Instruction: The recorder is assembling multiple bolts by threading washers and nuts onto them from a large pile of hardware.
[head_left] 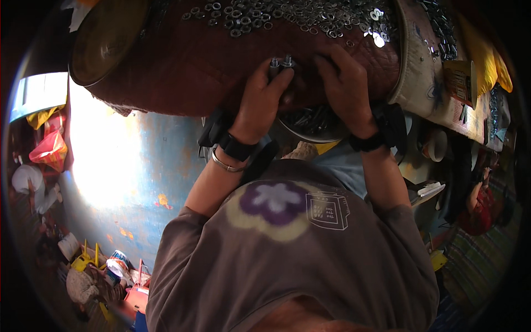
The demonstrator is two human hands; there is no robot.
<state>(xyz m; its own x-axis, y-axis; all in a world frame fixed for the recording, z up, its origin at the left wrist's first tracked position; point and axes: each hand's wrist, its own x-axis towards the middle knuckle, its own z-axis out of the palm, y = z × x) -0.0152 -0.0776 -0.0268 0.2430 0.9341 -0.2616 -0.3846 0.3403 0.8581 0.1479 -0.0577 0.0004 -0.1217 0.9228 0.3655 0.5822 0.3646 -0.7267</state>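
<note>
My left hand (260, 102) is closed around two metal bolts (287, 62), their threaded ends standing up past the thumb and index finger. To its right, over the dark red covered surface (193, 72), is my right hand (345, 83). Its fingers are bent, with thumb and forefinger close together; whatever lies between them is too dark to make out. Beyond the hands, loose hex nuts (238, 23) lie scattered at the far middle. Flat washers (326, 19) spread to the right of them. Below and between my wrists, a round bowl (293, 133) holds dark metal pieces (315, 120).
A round metal container (108, 41) stands at far left. On the right, a pale cloth-like surface (412, 72) carries more metal parts (440, 27), a printed tub (461, 82) and yellow bag (487, 61). A person in red (478, 210) is at lower right.
</note>
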